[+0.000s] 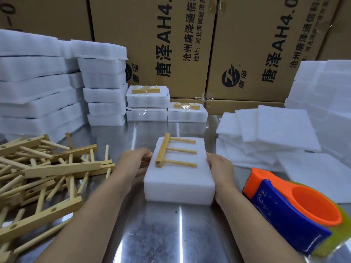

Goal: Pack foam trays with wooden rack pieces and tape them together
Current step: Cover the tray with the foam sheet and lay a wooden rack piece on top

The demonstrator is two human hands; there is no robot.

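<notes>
Far left there's a messy pile of wooden rack pieces (47,168) on the bench (161,234). Next over, the left grip (133,160) has its fingers curled against the left side of the foam tray (178,186). The tray sits mid-bench, long axis running away from the person. On top lies one rack piece (163,150), its bar along the tray's left edge, pointing near to far, with three pegs sticking out to the right. The right grip (218,168) clasps the tray's right side. Further right are the tape dispenser (296,209) and loose foam sheets (284,130).
</notes>
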